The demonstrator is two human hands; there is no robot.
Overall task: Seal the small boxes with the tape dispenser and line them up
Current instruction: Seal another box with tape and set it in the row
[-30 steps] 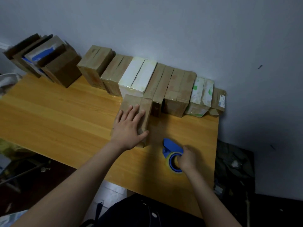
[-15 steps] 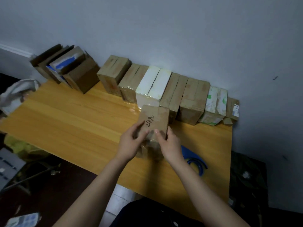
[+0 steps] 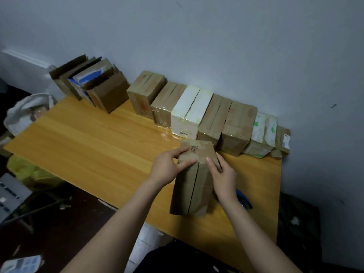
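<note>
We judge the job well along but not done: a row of boxes [image 3: 214,119], seven as far as we can count, stands side by side on the far part of the counter [image 3: 88,138], against the wall, and glossy tape shows on several of them. One more brown box [image 3: 194,174] is in hand near the counter's near right part, in front of that row and apart from it. The left hand [image 3: 167,168] grips its left edge with fingers curled over the far end and the thumb laid on the face towards us. The right hand [image 3: 223,178] grips the right edge in the same way. A dark open seam runs down the long face towards us with no tape across it that we can see, so sealing and lining up appear to be left for this one. The blue tape dispenser [image 3: 244,200] lies on the counter just right of the right wrist, mostly hidden, held by neither hand. A cluster of open cartons [image 3: 94,85] at the far left may also be waiting. Handwritten digits on the held box's far end begin 249; the last is unclear. Small labels on the white box [image 3: 189,113] and on the rightmost box [image 3: 282,140] are too small to read.
</note>
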